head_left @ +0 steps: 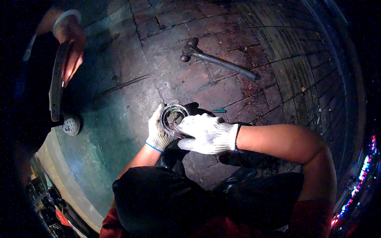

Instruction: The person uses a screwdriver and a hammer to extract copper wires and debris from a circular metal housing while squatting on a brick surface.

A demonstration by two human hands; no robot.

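A shiny round metal ring, with an inner and an outer rim like a bearing, is held up above the paving between my hands. My left hand, in a white knitted glove, grips the ring from its left side. From the right, my right hand, in a greyish-white glove, has its fingertips at the ring's right inner edge and its thumb below. Its fingers are bent against the metal. Beyond my hands a ball-peen hammer lies on the floor. A small tool with a green handle lies just past my right glove.
At the left another person's hand holds a long, dark, flat object; a pale perforated shoe shows below. Dark brick paving surrounds me. Assorted items are at the lower left. Coloured lights glow at the right.
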